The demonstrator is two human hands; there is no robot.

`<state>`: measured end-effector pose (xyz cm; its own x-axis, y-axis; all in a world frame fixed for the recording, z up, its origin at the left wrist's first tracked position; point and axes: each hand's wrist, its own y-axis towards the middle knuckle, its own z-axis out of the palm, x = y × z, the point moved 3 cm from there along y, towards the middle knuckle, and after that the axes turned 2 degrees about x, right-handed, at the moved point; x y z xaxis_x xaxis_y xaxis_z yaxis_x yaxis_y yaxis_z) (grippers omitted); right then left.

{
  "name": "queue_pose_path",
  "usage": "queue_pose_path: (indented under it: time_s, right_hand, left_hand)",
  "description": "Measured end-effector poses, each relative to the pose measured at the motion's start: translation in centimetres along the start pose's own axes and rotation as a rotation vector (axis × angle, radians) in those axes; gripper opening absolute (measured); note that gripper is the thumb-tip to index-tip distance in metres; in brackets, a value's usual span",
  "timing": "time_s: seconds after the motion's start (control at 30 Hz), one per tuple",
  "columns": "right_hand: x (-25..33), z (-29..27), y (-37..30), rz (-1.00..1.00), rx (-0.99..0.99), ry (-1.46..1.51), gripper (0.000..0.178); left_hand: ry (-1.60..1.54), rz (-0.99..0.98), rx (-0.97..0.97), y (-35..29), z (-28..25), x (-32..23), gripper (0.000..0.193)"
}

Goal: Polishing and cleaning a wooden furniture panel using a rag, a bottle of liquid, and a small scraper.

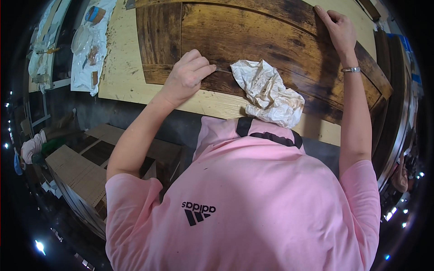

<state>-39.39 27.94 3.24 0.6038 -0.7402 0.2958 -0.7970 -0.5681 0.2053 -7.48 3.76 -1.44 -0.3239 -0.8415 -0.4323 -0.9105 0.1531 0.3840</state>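
A dark brown wooden panel with streaky grain and a curved rail lies before me on a pale board. My left hand is closed over the panel's near left part, fingers curled and fingertips pinched together; whatever they hold is hidden. At the panel's far right edge is my right hand, its index finger reaching along the rim and the other fingers bent at the edge. Between my arms, a crumpled white, brown-stained sheet rests on the panel's near side, its lower end against my pink shirt.
The pale board extends beyond the panel's left end. Farther left, a white plastic sheet carries a blue-and-brown cup and a round clear lid. Cardboard-coloured boxes stand low at left. Dark wooden panels lean at right.
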Motion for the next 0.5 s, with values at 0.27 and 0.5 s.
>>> queue_pose_path:
  time_s: [0.27, 0.5]
  right_hand:
    - [0.4, 0.0, -0.1, -0.012, -0.041, 0.018, 0.062]
    - [0.9, -0.4, -0.2, -0.005, 0.026, -0.009, 0.061]
  left_hand:
    - [-0.019, 0.075, -0.01, 0.5, 1.1, -0.7, 0.031]
    - [-0.072, -0.06, -0.136, 0.4, 0.2, -0.3, 0.024]
